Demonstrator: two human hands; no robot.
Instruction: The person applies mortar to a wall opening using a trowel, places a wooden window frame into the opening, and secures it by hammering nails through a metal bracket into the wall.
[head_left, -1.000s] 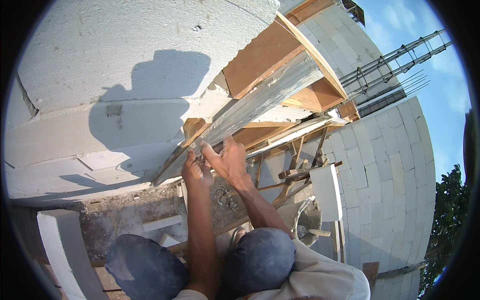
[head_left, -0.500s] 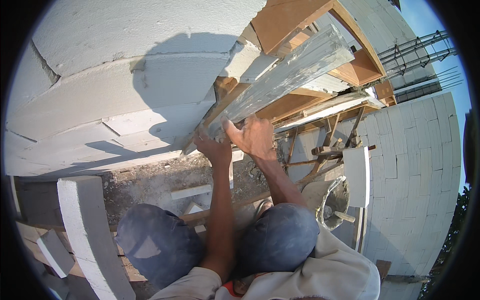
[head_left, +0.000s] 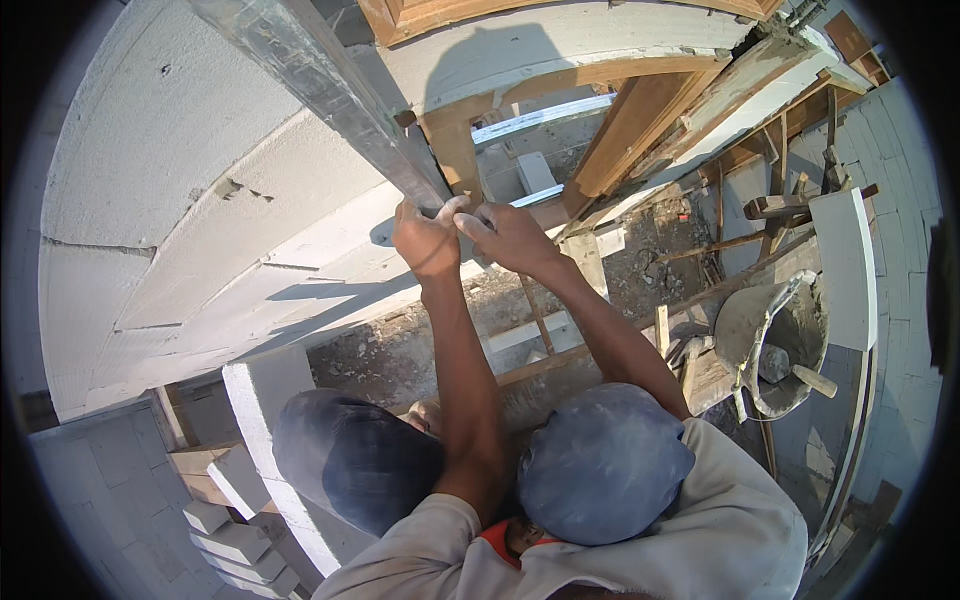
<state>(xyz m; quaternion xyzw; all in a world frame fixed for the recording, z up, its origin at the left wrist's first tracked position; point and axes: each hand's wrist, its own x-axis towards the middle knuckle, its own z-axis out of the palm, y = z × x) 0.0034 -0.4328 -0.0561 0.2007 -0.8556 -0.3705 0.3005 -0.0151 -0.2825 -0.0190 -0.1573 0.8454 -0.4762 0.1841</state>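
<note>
A long grey metal straightedge point(head_left: 325, 95), smeared with dried mortar, slants down along the white block wall point(head_left: 240, 215) beside a wooden frame point(head_left: 640, 130). Around its lower end my left hand point(head_left: 428, 240) is closed. My right hand point(head_left: 512, 238) is just to the right, its fingers curled and thumb and fingertips meeting close to the left thumb. Whatever those fingertips hold, if anything, is too small to make out. Both forearms reach forward between and over my knees.
A mortar-caked bucket point(head_left: 738, 325) with a wooden handle point(head_left: 815, 380) sticking out stands at right. A white block point(head_left: 250, 420) stands at my left, above stacked blocks point(head_left: 240, 545). Timber scaffolding point(head_left: 790, 205) and rubble point(head_left: 370, 350) lie beyond and below.
The straightedge's upper end has swung from the right to the upper left, so it stands steeper in view. My right hand has shifted off its side, and the view has turned toward the frame.
</note>
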